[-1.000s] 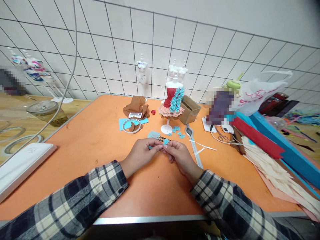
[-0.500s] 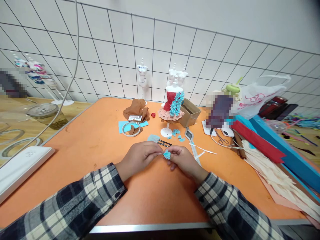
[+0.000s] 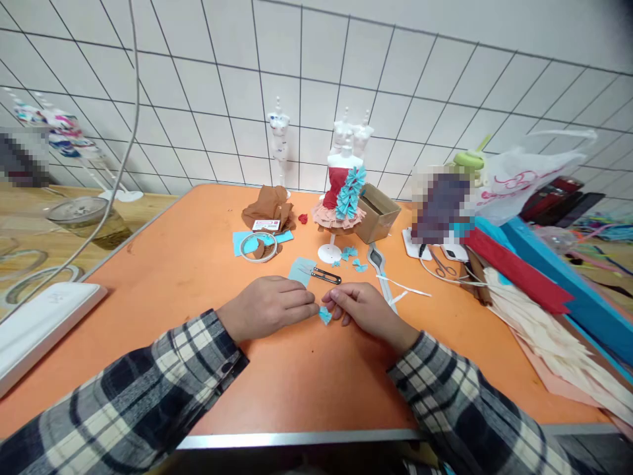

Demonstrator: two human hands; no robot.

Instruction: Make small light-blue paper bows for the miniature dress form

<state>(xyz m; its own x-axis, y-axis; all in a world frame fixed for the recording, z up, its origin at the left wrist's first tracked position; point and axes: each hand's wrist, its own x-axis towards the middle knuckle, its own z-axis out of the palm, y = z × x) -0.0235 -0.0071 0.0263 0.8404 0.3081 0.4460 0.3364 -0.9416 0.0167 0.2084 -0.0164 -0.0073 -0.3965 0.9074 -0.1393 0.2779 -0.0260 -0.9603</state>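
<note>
My left hand (image 3: 270,307) and my right hand (image 3: 359,307) meet low over the orange table (image 3: 173,277), fingertips together. Between them sits a small folded blue paper piece (image 3: 325,316), pinched by the fingers of both hands. Just beyond my hands lie a pale blue paper sheet (image 3: 299,270) and small black snips (image 3: 324,275). Further back stands a white mini mannequin (image 3: 342,198) dressed in red, pink and blue ruffles, with loose blue bows (image 3: 352,256) at its base.
A brown fabric heap (image 3: 270,206), a tape ring (image 3: 258,247) and a cardboard box (image 3: 376,212) sit at the back. Crepe paper sheets in red, blue and cream (image 3: 534,297) fill the right side. A white tray (image 3: 39,323) and a glass jar (image 3: 86,221) stand left.
Both hands have come down towards the table, still pinching the blue piece. The camera has tilted slightly.
</note>
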